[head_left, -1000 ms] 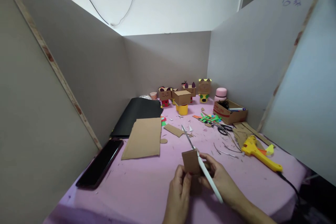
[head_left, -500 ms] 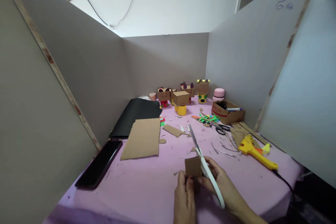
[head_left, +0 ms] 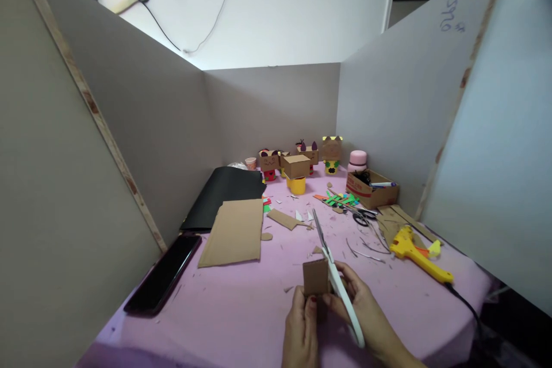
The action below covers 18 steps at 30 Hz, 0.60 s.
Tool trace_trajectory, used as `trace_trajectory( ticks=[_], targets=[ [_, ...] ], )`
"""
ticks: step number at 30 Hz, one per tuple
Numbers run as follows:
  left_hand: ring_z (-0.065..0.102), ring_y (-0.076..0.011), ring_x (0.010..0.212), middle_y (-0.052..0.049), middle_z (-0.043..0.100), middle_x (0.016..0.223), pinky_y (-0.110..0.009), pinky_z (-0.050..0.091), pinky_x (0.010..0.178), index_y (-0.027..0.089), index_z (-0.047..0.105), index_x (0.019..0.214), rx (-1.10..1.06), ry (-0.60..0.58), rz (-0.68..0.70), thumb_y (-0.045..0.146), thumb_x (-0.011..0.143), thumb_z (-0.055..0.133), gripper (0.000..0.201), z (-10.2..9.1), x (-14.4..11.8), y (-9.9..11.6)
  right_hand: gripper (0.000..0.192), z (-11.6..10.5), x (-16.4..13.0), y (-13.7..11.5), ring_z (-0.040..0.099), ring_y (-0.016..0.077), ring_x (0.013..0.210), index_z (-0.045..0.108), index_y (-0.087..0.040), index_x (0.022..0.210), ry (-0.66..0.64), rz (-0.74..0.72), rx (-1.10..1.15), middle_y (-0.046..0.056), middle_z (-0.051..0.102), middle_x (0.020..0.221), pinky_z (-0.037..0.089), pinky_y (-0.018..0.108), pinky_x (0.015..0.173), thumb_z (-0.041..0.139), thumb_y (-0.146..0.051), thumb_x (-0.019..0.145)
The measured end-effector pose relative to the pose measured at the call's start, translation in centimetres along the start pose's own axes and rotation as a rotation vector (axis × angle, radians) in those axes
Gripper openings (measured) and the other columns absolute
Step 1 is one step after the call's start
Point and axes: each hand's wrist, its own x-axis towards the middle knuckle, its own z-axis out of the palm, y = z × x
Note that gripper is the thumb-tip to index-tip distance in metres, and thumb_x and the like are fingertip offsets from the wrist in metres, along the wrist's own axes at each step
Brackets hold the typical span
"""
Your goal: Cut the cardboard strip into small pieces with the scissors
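Near the front of the pink-covered table (head_left: pixel 241 310), my left hand (head_left: pixel 301 325) is closed on a small brown cardboard piece (head_left: pixel 315 277), which stands upright above the thumb. My right hand (head_left: pixel 360 305) is closed around white-handled scissors (head_left: pixel 345 296), and its fingertips also reach the lower part of the cardboard. The blades point up and away, past the cardboard's right edge, and look nearly closed. Part of the cardboard between the two hands is hidden by the fingers. A larger cardboard sheet (head_left: pixel 235 233) lies flat to the left.
At left are a phone (head_left: pixel 164 276) and black sheets (head_left: pixel 224 192). A yellow glue gun (head_left: pixel 420 256) with a cord, black-handled scissors (head_left: pixel 364 217) and a cardboard box (head_left: pixel 373 188) sit at right. Cardboard-headed figures (head_left: pixel 296 167) stand at the back. Grey partitions (head_left: pixel 276 103) enclose the table.
The camera view has tilted slightly upward, so the scene sits a little lower. Both hands, the cardboard piece and the scissors keep nearly the same pose.
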Motion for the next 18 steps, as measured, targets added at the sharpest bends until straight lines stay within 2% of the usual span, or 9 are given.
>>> trace_trajectory(
  ticks=[7, 13, 18],
  targets=[
    [0.060, -0.0259, 0.101, -0.014, 0.068, 0.106, -0.033, 0.044, 0.086, 0.015, 0.055, 0.107, 0.058, 0.005, -0.013, 0.038, 0.088, 0.045, 0.031, -0.6, 0.3, -0.7, 0.054, 0.0, 0.3, 0.5, 0.067, 0.0204, 0.068, 0.048, -0.023, 0.105, 0.022, -0.027, 0.024, -0.001, 0.069, 0.073, 0.051, 0.029, 0.065, 0.079, -0.023, 0.062],
    [0.062, -0.0267, 0.099, -0.014, 0.070, 0.106, -0.034, 0.046, 0.086, 0.016, 0.057, 0.104, 0.085, -0.069, 0.007, 0.038, 0.087, 0.045, 0.030, -1.2, 0.5, -1.0, 0.052, 0.2, 0.1, 0.3, 0.067, 0.0209, 0.070, 0.049, -0.022, 0.103, 0.033, -0.038, 0.038, 0.000, 0.069, 0.074, 0.051, 0.029, 0.065, 0.078, -0.020, 0.060],
    [0.060, -0.0273, 0.108, -0.020, 0.066, 0.115, -0.034, 0.044, 0.090, 0.013, 0.049, 0.116, 0.154, -0.030, -0.008, 0.040, 0.088, 0.038, 0.040, -0.8, 0.2, -1.5, 0.054, 0.3, 0.0, 0.6, 0.066, 0.0210, 0.069, 0.050, -0.022, 0.103, 0.076, -0.041, 0.039, -0.002, 0.067, 0.071, 0.051, 0.029, 0.064, 0.079, -0.021, 0.058]
  ],
)
